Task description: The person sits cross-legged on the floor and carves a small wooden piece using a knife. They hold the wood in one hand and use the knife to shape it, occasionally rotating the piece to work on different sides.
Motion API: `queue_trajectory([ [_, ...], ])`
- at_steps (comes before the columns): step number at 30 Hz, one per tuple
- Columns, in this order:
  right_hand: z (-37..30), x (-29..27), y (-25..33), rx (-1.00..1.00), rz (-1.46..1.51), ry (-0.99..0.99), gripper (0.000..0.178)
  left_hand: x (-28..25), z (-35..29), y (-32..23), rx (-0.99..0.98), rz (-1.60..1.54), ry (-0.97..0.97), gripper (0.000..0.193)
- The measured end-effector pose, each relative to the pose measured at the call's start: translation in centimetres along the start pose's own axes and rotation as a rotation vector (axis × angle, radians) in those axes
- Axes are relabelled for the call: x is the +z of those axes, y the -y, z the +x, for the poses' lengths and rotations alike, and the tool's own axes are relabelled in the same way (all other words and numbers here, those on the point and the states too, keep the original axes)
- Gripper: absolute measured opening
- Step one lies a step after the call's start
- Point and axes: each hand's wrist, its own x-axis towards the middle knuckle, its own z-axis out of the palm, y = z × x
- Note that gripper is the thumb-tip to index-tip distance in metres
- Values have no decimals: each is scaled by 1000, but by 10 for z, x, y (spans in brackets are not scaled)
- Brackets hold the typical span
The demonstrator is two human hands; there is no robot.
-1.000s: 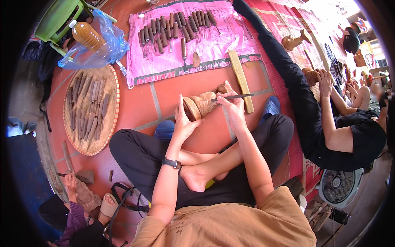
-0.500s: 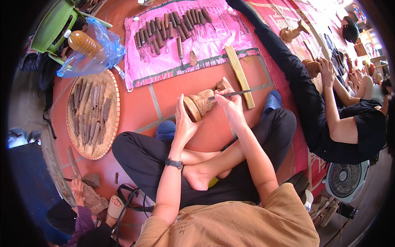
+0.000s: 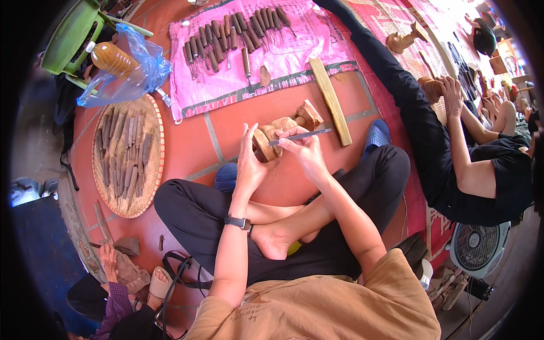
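Red floor tiles (image 3: 187, 146) spread out in front of my crossed legs. Beyond my hands a pink sheet (image 3: 309, 48) lies flat, with a cluster of wooden-handled carving tools (image 3: 224, 39) on it. Off to my left is an oval woven tray (image 3: 162, 156) holding more of them. A long strip of pale wood (image 3: 331, 102) lies on the tiles just to the right of my work. The wooden carving (image 3: 281, 124) is on the floor before my shins, lying on its side, its round base toward my left and its narrower, flared end toward my right.

My left hand (image 3: 252, 167) is spread wide against that base, thumb on the near side and fingers reaching up along the left, with the wood held between them. My right hand (image 3: 306, 156) is closed in a pinch, thumb and fingers together on a slim dark tool (image 3: 309, 135). The tool slants over the carving, its left end by the base and its other end poking out past my fingers; I can't tell whether its edge touches the wood.
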Motion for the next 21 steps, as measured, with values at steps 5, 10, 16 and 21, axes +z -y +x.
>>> queue_trajectory([
  [5, 5, -6, 7, -46, -28, -50, 8, -19, 16, -17, -184, -117, 119, 114],
  [10, 8, -2, 8, -174, -33, -112, 7, -31, 42, -2, -211, -92, 170, 117],
  [16, 19, -16, 9, -94, 145, -105, 9, -23, 52, -3, -190, -437, 32, 106],
  [21, 26, -14, 5, 11, 342, -25, 9, -15, 35, 6, 55, -62, 103, 113],
])
